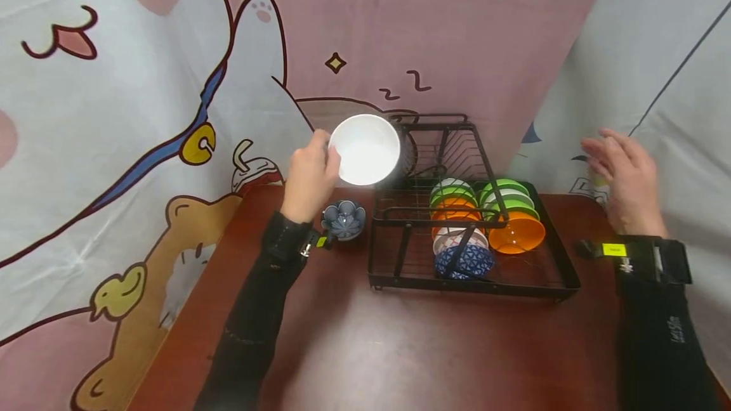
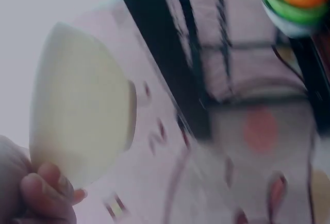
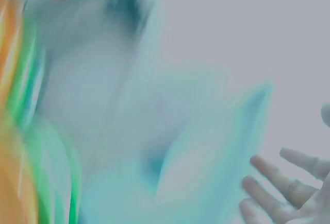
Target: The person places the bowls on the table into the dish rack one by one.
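My left hand (image 1: pixel 311 173) pinches the rim of a white bowl (image 1: pixel 367 150), raised at the upper left of a black two-tier wire dish rack (image 1: pixel 428 285). In the head view the bowl's bright inside faces me; the left wrist view gives its pale outer side (image 2: pixel 82 105), with fingertips at its edge. To the right of the rack, my right hand (image 1: pixel 631 182) is up in the air, holding nothing. Its spread fingers (image 3: pixel 278 183) show in the right wrist view. The rack's lower tier holds two rows of bowls, fronted by a blue patterned bowl (image 1: pixel 465 262) and an orange bowl (image 1: pixel 516 234).
Left of the rack, a grey-blue flower-shaped bowl (image 1: pixel 344 221) sits on the reddish-brown table (image 1: pixel 371 347). The rack's upper wire tier (image 1: pixel 465 144) rises over the left row of bowls. A printed cartoon cloth (image 1: pixel 457 30) hangs behind and along the sides.
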A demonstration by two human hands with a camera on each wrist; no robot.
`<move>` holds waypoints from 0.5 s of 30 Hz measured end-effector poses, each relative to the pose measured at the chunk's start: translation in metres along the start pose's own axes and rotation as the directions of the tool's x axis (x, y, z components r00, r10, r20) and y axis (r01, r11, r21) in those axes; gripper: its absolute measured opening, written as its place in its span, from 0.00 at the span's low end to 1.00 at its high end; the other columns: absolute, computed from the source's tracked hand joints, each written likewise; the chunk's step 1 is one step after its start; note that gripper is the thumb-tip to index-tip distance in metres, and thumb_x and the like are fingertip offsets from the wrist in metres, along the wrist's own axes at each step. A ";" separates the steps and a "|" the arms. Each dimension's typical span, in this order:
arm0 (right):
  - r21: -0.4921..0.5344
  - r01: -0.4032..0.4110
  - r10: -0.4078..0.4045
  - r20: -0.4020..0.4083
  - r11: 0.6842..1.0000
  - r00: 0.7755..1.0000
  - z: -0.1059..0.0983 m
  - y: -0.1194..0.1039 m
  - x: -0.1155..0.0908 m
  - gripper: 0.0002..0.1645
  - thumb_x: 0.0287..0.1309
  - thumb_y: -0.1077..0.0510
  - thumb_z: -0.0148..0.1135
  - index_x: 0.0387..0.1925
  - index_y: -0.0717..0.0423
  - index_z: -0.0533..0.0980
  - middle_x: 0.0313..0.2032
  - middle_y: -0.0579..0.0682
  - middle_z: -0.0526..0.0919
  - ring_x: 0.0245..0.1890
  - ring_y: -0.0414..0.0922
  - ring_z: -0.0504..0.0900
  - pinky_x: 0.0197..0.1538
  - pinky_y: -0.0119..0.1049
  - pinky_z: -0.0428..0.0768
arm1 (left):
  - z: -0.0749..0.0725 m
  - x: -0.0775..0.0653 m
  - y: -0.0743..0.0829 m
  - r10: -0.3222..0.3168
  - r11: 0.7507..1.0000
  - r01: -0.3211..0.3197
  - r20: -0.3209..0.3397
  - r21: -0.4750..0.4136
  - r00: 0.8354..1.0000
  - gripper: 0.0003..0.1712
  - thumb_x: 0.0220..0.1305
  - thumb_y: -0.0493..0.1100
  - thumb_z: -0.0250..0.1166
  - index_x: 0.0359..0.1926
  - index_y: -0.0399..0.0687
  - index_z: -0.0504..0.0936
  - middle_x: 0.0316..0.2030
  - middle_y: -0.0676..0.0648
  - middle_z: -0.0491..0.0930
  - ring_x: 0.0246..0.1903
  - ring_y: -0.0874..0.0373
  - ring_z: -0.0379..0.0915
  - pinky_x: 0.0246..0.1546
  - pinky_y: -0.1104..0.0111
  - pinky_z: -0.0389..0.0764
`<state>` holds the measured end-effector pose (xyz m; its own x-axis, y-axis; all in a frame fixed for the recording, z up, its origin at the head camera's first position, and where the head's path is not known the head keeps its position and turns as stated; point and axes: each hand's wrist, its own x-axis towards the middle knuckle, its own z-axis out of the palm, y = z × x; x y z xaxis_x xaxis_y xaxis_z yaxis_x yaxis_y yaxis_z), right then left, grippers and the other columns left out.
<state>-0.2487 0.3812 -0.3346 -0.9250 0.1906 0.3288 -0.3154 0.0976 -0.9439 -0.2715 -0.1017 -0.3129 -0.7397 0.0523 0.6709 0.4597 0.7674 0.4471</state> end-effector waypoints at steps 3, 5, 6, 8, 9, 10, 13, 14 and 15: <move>0.031 0.092 -0.095 0.091 0.995 0.991 0.057 -0.041 -0.007 0.26 0.77 0.51 0.55 0.72 0.52 0.70 0.56 0.45 0.84 0.57 0.39 0.81 0.57 0.21 0.78 | 0.001 -0.002 0.033 0.076 0.996 -0.075 0.027 -0.041 0.997 0.11 0.74 0.36 0.53 0.48 0.32 0.78 0.28 0.35 0.86 0.18 0.49 0.75 0.17 0.61 0.73; -0.090 0.156 -0.134 0.213 0.984 0.968 0.089 -0.062 -0.015 0.27 0.80 0.50 0.51 0.74 0.51 0.68 0.60 0.50 0.83 0.55 0.37 0.82 0.56 0.21 0.78 | 0.002 -0.004 0.051 0.125 0.990 -0.122 0.035 -0.064 0.992 0.11 0.74 0.36 0.53 0.49 0.32 0.77 0.24 0.38 0.83 0.14 0.54 0.68 0.15 0.66 0.66; -0.145 0.182 -0.138 0.273 0.973 0.952 0.105 -0.071 -0.020 0.28 0.80 0.50 0.49 0.75 0.51 0.67 0.62 0.52 0.82 0.55 0.37 0.82 0.56 0.22 0.79 | 0.003 -0.005 0.058 0.145 0.987 -0.142 0.035 -0.070 0.989 0.11 0.74 0.36 0.53 0.49 0.32 0.77 0.22 0.39 0.82 0.14 0.55 0.66 0.14 0.67 0.64; -0.214 0.211 -0.115 0.390 0.954 0.914 0.132 -0.083 -0.026 0.29 0.81 0.49 0.48 0.77 0.50 0.64 0.66 0.57 0.78 0.55 0.38 0.81 0.55 0.22 0.79 | 0.006 -0.007 0.070 0.180 0.981 -0.177 0.034 -0.086 0.983 0.10 0.74 0.35 0.54 0.50 0.33 0.76 0.20 0.42 0.79 0.13 0.58 0.63 0.14 0.70 0.61; -0.227 0.206 -0.089 0.439 0.952 0.894 0.143 -0.087 -0.028 0.30 0.81 0.49 0.49 0.77 0.50 0.63 0.67 0.59 0.77 0.55 0.39 0.81 0.54 0.23 0.80 | 0.007 -0.008 0.074 0.193 0.978 -0.189 0.037 -0.092 0.981 0.10 0.74 0.35 0.54 0.50 0.33 0.76 0.19 0.43 0.78 0.13 0.58 0.62 0.14 0.71 0.60; -0.226 0.189 -0.060 0.478 0.956 0.876 0.152 -0.090 -0.030 0.31 0.80 0.49 0.50 0.77 0.51 0.63 0.67 0.60 0.75 0.54 0.41 0.81 0.52 0.24 0.82 | 0.008 -0.010 0.078 0.201 0.975 -0.196 0.041 -0.099 0.979 0.10 0.74 0.35 0.54 0.50 0.33 0.76 0.19 0.43 0.78 0.13 0.59 0.62 0.14 0.71 0.60; -0.203 0.109 0.011 0.510 0.973 0.860 0.170 -0.090 -0.031 0.29 0.78 0.53 0.52 0.75 0.55 0.64 0.64 0.60 0.74 0.53 0.45 0.79 0.48 0.28 0.84 | 0.011 -0.014 0.087 0.200 0.973 -0.190 0.064 -0.133 0.978 0.09 0.74 0.35 0.53 0.49 0.34 0.75 0.20 0.43 0.81 0.13 0.60 0.63 0.13 0.73 0.61; -0.195 0.091 0.021 0.505 0.977 0.863 0.172 -0.089 -0.031 0.28 0.78 0.56 0.51 0.74 0.57 0.64 0.63 0.61 0.74 0.51 0.47 0.79 0.46 0.29 0.85 | 0.012 -0.015 0.089 0.198 0.972 -0.186 0.074 -0.146 0.977 0.09 0.74 0.35 0.53 0.49 0.34 0.75 0.22 0.42 0.82 0.13 0.60 0.63 0.13 0.73 0.61; -0.188 0.078 0.026 0.495 0.979 0.869 0.172 -0.087 -0.031 0.27 0.77 0.59 0.50 0.73 0.59 0.65 0.62 0.62 0.75 0.50 0.50 0.79 0.45 0.30 0.86 | 0.013 -0.017 0.091 0.196 0.971 -0.181 0.084 -0.158 0.977 0.09 0.74 0.35 0.53 0.49 0.34 0.74 0.24 0.41 0.84 0.12 0.61 0.63 0.13 0.74 0.62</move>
<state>-0.2288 0.1982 -0.2677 -0.9164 -0.3155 0.2464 -0.3413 0.2939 -0.8928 -0.2236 -0.0249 -0.2910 -0.6741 0.2548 0.6933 0.6577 0.6343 0.4063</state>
